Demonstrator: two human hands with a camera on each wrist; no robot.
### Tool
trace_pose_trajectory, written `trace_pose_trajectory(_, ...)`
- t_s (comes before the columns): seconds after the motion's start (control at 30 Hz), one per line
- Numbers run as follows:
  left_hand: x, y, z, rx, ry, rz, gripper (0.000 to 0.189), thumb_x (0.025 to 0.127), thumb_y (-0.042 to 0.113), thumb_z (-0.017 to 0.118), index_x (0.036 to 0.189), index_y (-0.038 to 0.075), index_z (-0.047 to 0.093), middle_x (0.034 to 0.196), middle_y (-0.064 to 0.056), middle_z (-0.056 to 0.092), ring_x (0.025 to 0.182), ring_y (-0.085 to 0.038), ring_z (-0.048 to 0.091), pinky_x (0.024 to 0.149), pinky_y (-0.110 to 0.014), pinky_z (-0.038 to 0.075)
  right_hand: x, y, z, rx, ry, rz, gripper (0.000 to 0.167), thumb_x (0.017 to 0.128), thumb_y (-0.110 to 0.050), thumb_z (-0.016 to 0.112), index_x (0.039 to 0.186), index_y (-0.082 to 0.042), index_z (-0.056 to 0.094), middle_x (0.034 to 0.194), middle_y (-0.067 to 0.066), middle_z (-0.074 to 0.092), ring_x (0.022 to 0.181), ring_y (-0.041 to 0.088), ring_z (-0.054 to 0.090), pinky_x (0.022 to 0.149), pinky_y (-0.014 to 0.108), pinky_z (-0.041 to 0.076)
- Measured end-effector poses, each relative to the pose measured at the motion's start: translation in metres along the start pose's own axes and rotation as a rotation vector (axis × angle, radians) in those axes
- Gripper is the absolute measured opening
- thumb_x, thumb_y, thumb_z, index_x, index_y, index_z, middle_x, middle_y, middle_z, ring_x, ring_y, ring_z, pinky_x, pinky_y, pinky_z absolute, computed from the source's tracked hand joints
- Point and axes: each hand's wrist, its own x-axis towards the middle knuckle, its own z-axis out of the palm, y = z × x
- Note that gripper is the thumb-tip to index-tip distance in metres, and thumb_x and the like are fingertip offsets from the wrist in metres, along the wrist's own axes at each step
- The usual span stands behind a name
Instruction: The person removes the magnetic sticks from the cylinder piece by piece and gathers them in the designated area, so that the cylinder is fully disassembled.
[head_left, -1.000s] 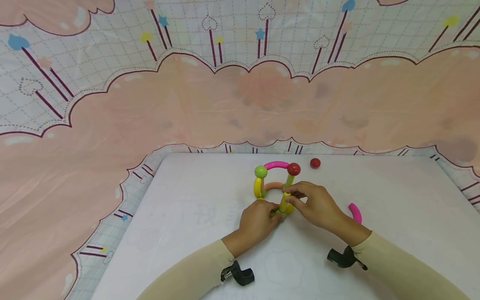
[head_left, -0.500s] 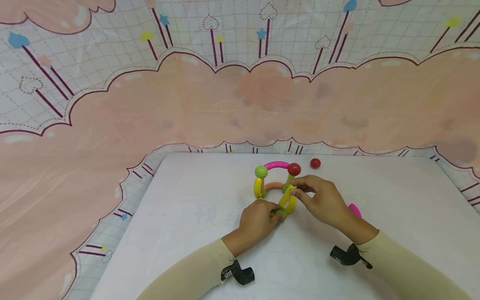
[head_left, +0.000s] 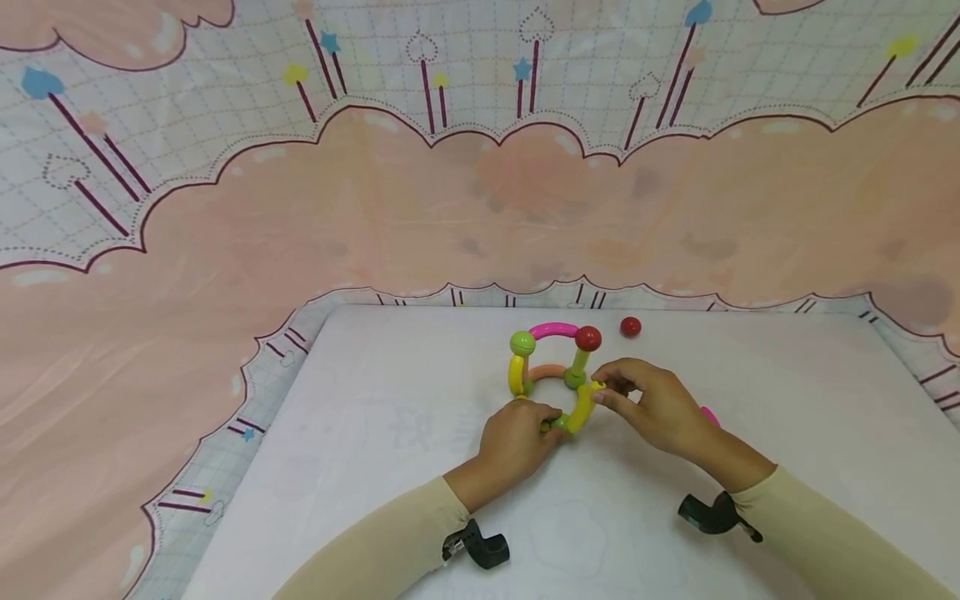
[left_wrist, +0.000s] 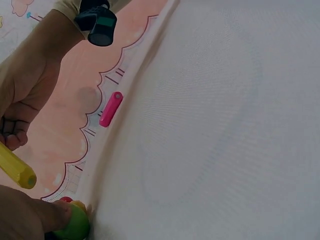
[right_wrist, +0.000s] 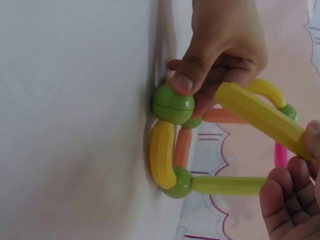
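On the white table stands a frame of magnetic sticks and balls. It has green balls, a red ball on top, a curved pink stick, orange sticks, a lime stick and curved yellow sticks. My left hand holds the near green corner ball low down, thumb pressed on it in the right wrist view. My right hand pinches one end of a yellow stick. That stick slants, and its other end shows apart from the held ball in the right wrist view.
A loose red ball lies at the back of the table. Beyond my right wrist lies a loose pink stick, partly hidden in the head view. A patterned cloth hangs behind the table.
My right hand has drawn to the right, tilting the yellow stick from near upright over to the right. My left hand stays at the green ball, and the frame has not moved.
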Motion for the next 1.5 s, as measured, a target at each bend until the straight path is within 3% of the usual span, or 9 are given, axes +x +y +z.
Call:
trace_pose_trajectory(0.13, 0.000, 0.001, -0.001, -0.011, -0.010, -0.008, 0.028, 0.087, 0.030, 0.085, 0.109, 0.014, 0.081, 0.100, 0.005, 0.077, 0.088, -0.009, 0.066, 0.063, -0.020, 0.049, -0.004, 0.006, -0.005, -0.009, -0.016, 0.023, 0.025, 0.087, -0.010, 0.082, 0.109, -0.012, 0.070, 0.085, -0.010, 0.062, 0.082, 0.013, 0.061, 0.072, 0.028, 0.055)
trace_pose_trajectory(0.47, 0.000, 0.002, -0.002, -0.014, -0.018, -0.019, 0.029, 0.087, 0.029, 0.084, 0.111, 0.014, 0.081, 0.099, 0.005, 0.077, 0.076, -0.003, 0.054, 0.056, -0.018, 0.039, -0.016, 0.020, -0.019, -0.032, -0.027, 0.091, 0.025, 0.087, -0.007, 0.083, 0.105, -0.013, 0.067, 0.086, -0.008, 0.065, 0.082, 0.014, 0.062, 0.077, 0.040, 0.060)
trace_pose_trajectory(0.83, -0.001, 0.003, -0.004, -0.026, -0.028, -0.027, 0.029, 0.088, 0.030, 0.084, 0.112, 0.014, 0.081, 0.100, 0.005, 0.077, 0.076, -0.003, 0.055, 0.057, -0.018, 0.040, -0.026, 0.035, -0.026, -0.058, 0.003, 0.082, 0.028, 0.082, -0.002, 0.084, 0.098, -0.016, 0.066, 0.088, -0.009, 0.067, 0.082, 0.013, 0.065, 0.076, 0.036, 0.060)
trace_pose_trajectory(1.1, -0.001, 0.003, -0.004, -0.023, -0.036, -0.038, 0.029, 0.088, 0.030, 0.084, 0.112, 0.015, 0.081, 0.100, 0.006, 0.076, 0.076, -0.002, 0.055, 0.057, -0.018, 0.040, -0.033, 0.041, -0.038, -0.075, -0.031, 0.163, 0.024, 0.084, -0.009, 0.085, 0.101, -0.017, 0.070, 0.090, -0.009, 0.071, 0.087, 0.017, 0.069, 0.077, 0.034, 0.057)
trace_pose_trajectory(1.27, -0.001, 0.002, -0.003, -0.023, -0.035, -0.038, 0.030, 0.087, 0.030, 0.084, 0.113, 0.015, 0.081, 0.100, 0.006, 0.076, 0.076, -0.002, 0.055, 0.057, -0.017, 0.041, -0.036, 0.046, -0.043, -0.093, -0.014, 0.145, 0.025, 0.084, -0.010, 0.086, 0.103, -0.018, 0.072, 0.090, -0.012, 0.071, 0.085, 0.011, 0.067, 0.076, 0.034, 0.057)
trace_pose_trajectory(1.5, -0.001, 0.002, -0.003, -0.016, -0.035, -0.045, 0.030, 0.087, 0.031, 0.084, 0.113, 0.015, 0.081, 0.099, 0.006, 0.076, 0.077, -0.003, 0.056, 0.059, -0.018, 0.041, -0.042, 0.051, -0.049, -0.100, -0.004, 0.141, 0.033, 0.086, -0.010, 0.083, 0.117, -0.013, 0.074, 0.094, -0.010, 0.074, 0.086, 0.010, 0.068, 0.068, 0.025, 0.054)
